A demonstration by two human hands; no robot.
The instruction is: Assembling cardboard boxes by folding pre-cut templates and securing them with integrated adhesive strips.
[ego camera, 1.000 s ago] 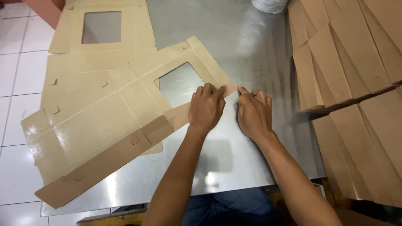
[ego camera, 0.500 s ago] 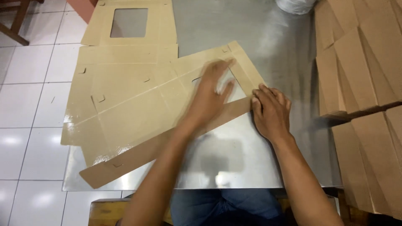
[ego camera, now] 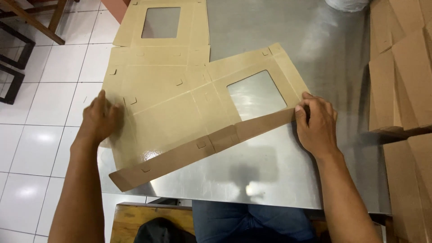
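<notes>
A flat brown cardboard box blank (ego camera: 180,112) with a clear square window (ego camera: 256,95) lies tilted on the steel table (ego camera: 288,171). Its long near flap (ego camera: 202,146) is folded over, darker side up. My left hand (ego camera: 100,119) lies flat on the blank's left end, fingers spread. My right hand (ego camera: 315,123) presses the right end of the folded flap with the fingertips, by the window corner. A second windowed blank (ego camera: 159,31) lies under it, further back.
Stacks of flat brown cardboard (ego camera: 405,81) fill the table's right side. A white object (ego camera: 348,4) sits at the far edge. White floor tiles (ego camera: 40,135) and dark furniture legs (ego camera: 18,49) are to the left. A wooden stool (ego camera: 148,220) stands below the table edge.
My left hand slid from beside the right hand, along the folded flap, out to the blank's left end. The right hand stayed at the flap's right end. The camera view shifted left.
</notes>
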